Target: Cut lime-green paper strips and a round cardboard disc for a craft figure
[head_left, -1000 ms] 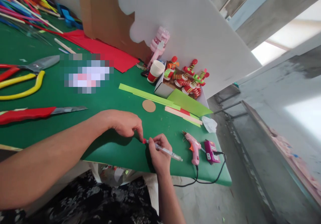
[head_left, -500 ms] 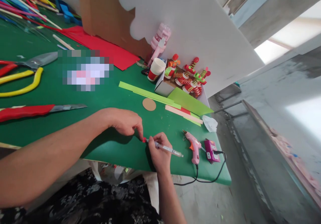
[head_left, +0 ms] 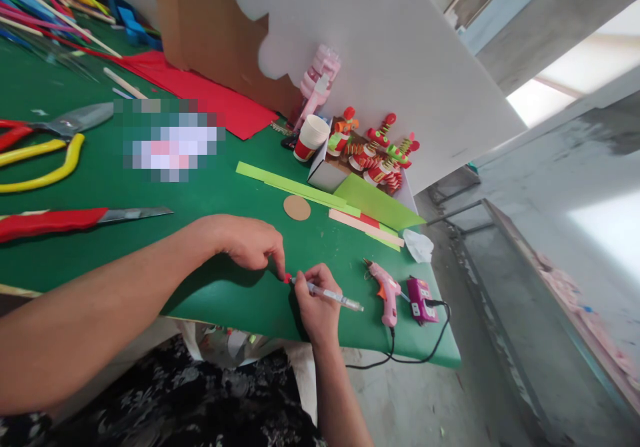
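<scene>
Shifted only slightly leftward since the earlier frames: right hand (head_left: 315,307), closed around a clear pen (head_left: 333,295) whose tip meets a small red piece (head_left: 287,278). Just left of it, left hand (head_left: 247,241), fingertips pinched narrow on that piece, over the green mat (head_left: 225,300). Right of the hands, pink glue gun (head_left: 386,291); beyond them, cardboard disc (head_left: 297,207), then paper cup (head_left: 311,139).

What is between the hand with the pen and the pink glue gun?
Mostly bare green table, in the head view. The pen held by the right hand pokes toward the glue gun without reaching it.
</scene>
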`<state>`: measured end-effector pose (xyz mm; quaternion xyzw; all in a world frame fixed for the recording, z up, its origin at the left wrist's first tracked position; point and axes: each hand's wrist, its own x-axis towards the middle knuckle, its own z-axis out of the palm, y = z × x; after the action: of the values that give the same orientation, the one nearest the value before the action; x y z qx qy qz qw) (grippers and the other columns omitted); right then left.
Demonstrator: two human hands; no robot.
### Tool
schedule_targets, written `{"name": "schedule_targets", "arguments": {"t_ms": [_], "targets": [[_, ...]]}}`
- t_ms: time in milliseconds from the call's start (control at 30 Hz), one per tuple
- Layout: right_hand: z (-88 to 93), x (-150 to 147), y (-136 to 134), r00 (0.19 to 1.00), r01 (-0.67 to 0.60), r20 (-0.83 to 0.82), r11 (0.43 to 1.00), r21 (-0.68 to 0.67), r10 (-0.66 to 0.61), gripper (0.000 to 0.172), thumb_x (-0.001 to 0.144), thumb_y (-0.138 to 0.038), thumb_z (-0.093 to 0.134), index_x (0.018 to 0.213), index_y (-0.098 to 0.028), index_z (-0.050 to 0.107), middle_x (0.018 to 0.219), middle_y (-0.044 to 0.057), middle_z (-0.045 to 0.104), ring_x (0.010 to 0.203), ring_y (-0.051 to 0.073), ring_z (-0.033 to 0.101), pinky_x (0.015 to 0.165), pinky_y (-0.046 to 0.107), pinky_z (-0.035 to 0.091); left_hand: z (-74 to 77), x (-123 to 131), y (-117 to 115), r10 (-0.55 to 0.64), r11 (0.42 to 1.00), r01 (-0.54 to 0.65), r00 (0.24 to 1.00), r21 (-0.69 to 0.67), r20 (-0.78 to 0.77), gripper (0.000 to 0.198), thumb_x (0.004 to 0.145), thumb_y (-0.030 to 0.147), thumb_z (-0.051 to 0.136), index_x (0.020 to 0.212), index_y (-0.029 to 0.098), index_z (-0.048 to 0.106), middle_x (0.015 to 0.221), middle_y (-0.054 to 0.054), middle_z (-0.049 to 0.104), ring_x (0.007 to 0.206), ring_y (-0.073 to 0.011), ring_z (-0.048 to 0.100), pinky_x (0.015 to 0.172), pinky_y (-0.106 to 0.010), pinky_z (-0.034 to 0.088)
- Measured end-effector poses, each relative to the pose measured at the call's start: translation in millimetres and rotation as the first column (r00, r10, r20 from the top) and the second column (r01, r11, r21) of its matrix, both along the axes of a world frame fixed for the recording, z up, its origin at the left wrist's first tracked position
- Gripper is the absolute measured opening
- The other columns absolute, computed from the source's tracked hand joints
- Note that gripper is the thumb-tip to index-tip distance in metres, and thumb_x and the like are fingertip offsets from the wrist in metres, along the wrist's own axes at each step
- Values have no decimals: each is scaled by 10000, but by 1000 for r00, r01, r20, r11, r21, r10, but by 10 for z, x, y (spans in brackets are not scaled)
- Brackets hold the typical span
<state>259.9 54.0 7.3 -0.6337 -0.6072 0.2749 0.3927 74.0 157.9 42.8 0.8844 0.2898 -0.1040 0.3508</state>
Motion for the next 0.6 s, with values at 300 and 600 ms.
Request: {"name": "schedule_targets", "arguments": {"t_ms": [300, 600], "targets": [[7, -11, 4, 1000, -13, 25, 1000, 23, 13, 249, 796, -346, 561, 607, -234, 446, 493, -76, 436, 445, 93, 358, 448, 208, 304, -12, -7, 3, -23, 1000, 22, 1000, 17, 10, 610, 677, 105, 505, 1152, 414, 730, 882, 7, 785, 725, -180, 638, 641, -259, 427], [7, -6, 8, 1000, -9, 23, 1000, 2, 9, 242, 795, -347, 560, 611, -234, 452, 489, -76, 434, 441, 95, 352, 443, 211, 295, 41, 8, -9, -21, 1000, 21, 999, 14, -26, 638, 672, 84, 489, 1169, 408, 723, 925, -9, 792, 731, -178, 639, 608, -251, 408]]}}
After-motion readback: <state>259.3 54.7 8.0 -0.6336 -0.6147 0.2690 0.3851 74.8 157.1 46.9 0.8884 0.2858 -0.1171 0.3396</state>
